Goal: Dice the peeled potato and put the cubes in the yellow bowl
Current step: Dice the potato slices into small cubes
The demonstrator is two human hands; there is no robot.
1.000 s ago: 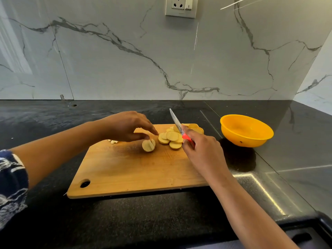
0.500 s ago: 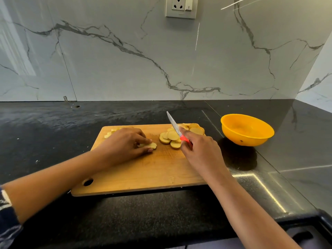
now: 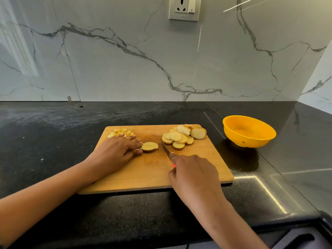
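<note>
Head cam: left grip [image 3: 116, 151] lies flat, straight fingers touching the potato slice stack [image 3: 149, 146] mid cutting board [image 3: 152, 175]. Right grip [image 3: 194, 175] is curled round the knife [image 3: 166, 149], blade at the stack's 3 o'clock. Board's got slices [image 3: 181, 136] at 1 o'clock, cubes [image 3: 121, 133] at 11. Yellow bowl [image 3: 248, 131] sits on the desk [image 3: 53, 141], 2 o'clock off the board.

In front of me a white marble wall [image 3: 125, 69] with grey veins rises behind a black stone counter [image 3: 53, 126]. A socket [image 3: 184, 8] sits high on it. At my right a side wall [image 3: 321, 83] closes the corner. Light glints off the counter's right part.
</note>
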